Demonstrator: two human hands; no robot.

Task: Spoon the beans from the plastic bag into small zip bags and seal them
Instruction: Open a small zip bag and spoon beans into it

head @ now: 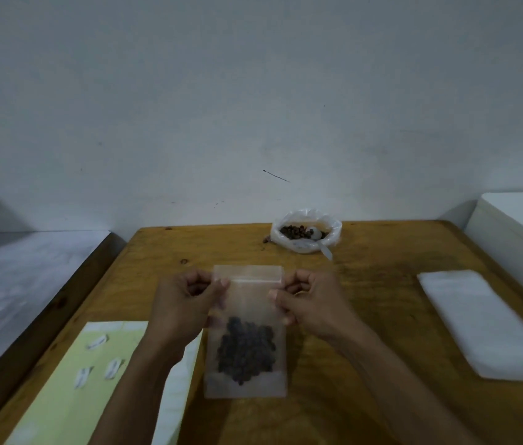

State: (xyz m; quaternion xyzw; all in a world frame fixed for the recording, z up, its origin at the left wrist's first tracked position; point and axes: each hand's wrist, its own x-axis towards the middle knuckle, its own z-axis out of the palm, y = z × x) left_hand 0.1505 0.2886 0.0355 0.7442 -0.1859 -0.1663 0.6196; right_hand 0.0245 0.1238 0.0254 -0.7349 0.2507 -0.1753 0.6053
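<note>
Head view: left hand (186,300) and right hand (311,300) each pinch a side of one small zip bag (247,329) near its zip strip, above the wooden table (366,316). Beans (245,348) already fill its bottom; sealing appears pending. Plastic bag (306,231) beyond retains beans and a spoon (319,240), so more filling likely remains.

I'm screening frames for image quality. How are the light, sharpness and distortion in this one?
Head view: dim, flat light with a bluish cast and no glare; the whole frame is soft, the beans in the small zip bag blur into one dark mass; the left hand and right hand lack fine detail; wide-angle bending splays the wooden table edges.
</note>
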